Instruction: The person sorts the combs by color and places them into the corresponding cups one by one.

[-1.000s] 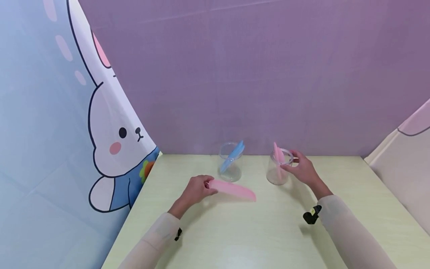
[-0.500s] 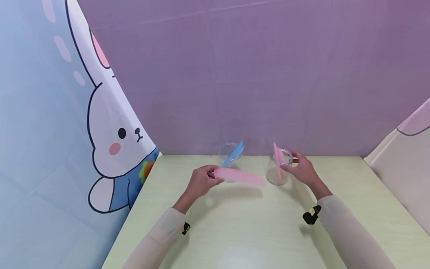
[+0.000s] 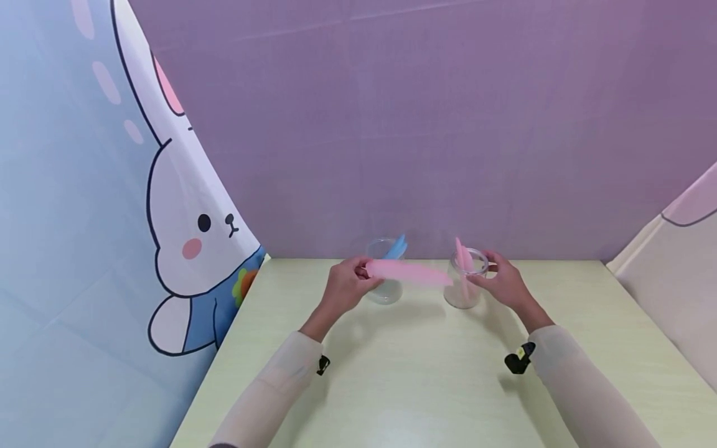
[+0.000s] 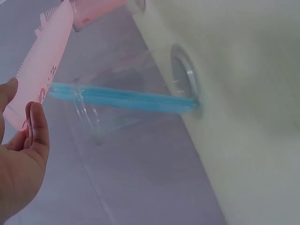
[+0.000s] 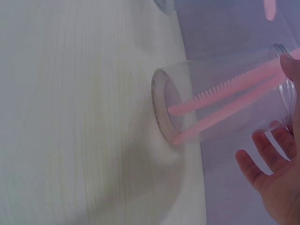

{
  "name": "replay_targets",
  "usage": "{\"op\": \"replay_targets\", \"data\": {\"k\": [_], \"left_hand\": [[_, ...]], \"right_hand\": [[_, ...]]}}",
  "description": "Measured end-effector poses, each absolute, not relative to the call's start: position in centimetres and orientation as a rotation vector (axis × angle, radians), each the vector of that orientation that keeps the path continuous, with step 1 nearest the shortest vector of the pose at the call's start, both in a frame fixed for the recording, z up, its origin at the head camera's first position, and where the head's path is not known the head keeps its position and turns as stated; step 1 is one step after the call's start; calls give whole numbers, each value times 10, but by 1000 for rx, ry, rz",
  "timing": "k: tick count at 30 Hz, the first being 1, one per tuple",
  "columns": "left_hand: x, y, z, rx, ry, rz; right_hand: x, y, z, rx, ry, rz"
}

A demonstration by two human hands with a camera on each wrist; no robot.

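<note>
My left hand (image 3: 344,287) pinches one end of a pink comb (image 3: 411,272), which is raised off the table and reaches towards the right. Behind that comb stands a clear jar (image 3: 388,294) with blue combs (image 4: 122,99) leaning inside; the held comb partly covers it in the head view. My right hand (image 3: 508,285) holds the rim of a second clear jar (image 3: 455,297), with the thumb at the near side. Two pink combs (image 5: 229,91) lean inside this jar, their teeth showing in the right wrist view. The held comb's free end is close to this jar's left side.
Both jars stand near the back edge of the pale table (image 3: 414,379). A purple cloth (image 3: 426,124) hangs right behind it. At the left is a blue cloth with a rabbit print (image 3: 185,249), and at the right a whitish cloth (image 3: 678,286).
My left hand has lifted the pink comb and carried it forward and to the right, from in front of the blue combs' jar towards the other jar. The right hand stays on its jar.
</note>
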State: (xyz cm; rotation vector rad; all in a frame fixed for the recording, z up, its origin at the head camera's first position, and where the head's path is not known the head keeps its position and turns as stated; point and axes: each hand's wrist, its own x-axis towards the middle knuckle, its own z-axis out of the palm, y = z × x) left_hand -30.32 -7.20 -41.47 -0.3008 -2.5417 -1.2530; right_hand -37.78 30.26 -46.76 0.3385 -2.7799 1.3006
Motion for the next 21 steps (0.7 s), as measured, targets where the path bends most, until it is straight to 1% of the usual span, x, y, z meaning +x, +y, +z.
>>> {"op": "replay_targets", "data": {"k": [21], "left_hand": [[-323,-27,-392,-325,-2518,-1200]], "right_hand": [[-376,301,-467,322,-2800,1303]]}}
